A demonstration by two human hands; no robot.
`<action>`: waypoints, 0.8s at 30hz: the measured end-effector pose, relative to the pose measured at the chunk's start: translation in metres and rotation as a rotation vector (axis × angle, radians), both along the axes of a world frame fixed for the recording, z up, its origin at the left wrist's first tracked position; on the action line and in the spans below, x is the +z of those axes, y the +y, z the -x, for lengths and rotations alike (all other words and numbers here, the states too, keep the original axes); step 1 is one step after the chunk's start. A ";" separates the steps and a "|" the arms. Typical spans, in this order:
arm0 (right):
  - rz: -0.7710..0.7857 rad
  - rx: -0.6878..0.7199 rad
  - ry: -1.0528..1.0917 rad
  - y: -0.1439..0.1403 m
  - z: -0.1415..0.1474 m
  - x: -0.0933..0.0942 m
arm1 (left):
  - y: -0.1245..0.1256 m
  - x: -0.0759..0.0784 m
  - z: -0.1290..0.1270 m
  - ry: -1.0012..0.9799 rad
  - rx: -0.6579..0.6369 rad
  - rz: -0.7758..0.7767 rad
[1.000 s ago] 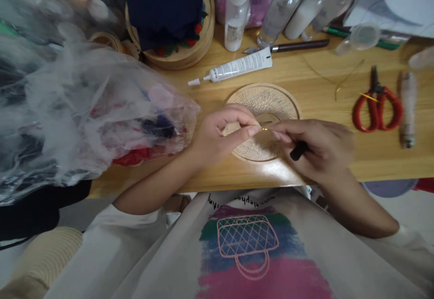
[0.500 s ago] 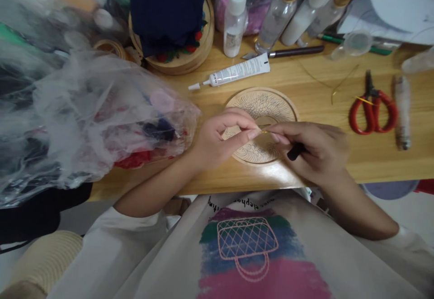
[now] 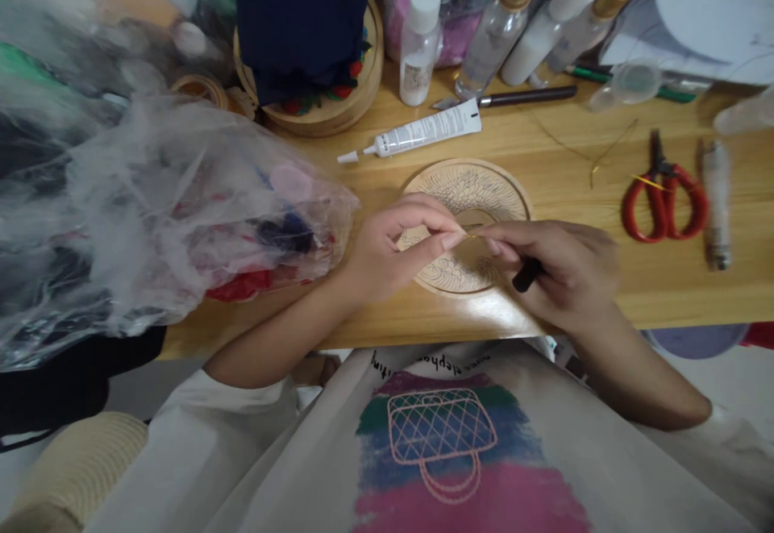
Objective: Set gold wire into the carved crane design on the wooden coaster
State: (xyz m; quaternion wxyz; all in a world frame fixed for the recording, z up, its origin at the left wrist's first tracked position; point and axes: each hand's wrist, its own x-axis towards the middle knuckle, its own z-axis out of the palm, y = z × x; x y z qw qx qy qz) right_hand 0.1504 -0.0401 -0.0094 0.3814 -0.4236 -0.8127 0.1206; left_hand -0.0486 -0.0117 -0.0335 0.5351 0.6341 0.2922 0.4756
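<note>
Between my fingertips runs a short, thin gold wire (image 3: 472, 235). My left hand (image 3: 406, 244) pinches its left end between thumb and forefinger. At the other end, the thumb and forefinger of my right hand (image 3: 553, 267) are closed around it. A dark handle (image 3: 527, 274) also sticks out from my right palm; the rest of that tool is hidden by the fingers. Below both hands lies a round wooden disc (image 3: 444, 182) with fine curling lines drawn around a ring, partly covered by the hands.
Red-handled pliers (image 3: 663, 194) lie to the right, near a loose curled wire (image 3: 596, 166). A white glue tube (image 3: 426, 130) and a dark-handled knife (image 3: 526, 96) lie behind the disc. Bottles (image 3: 419, 45) stand at the back. A clear plastic bag (image 3: 181, 194) fills the left.
Both hands keep their pinch on the wire and have hardly moved. The whole view has shifted very slightly.
</note>
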 end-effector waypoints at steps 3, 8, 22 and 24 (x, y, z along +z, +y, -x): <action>-0.005 0.007 -0.004 0.000 0.001 0.001 | 0.000 0.000 0.000 -0.007 -0.006 0.000; -0.004 -0.020 -0.038 -0.002 0.001 -0.001 | 0.000 0.000 0.001 0.004 -0.009 0.013; 0.224 -0.124 0.153 -0.007 0.007 0.006 | -0.001 0.003 0.000 0.052 0.031 -0.049; 0.270 -0.134 0.207 -0.007 0.007 0.005 | -0.002 0.003 -0.001 0.063 0.035 -0.053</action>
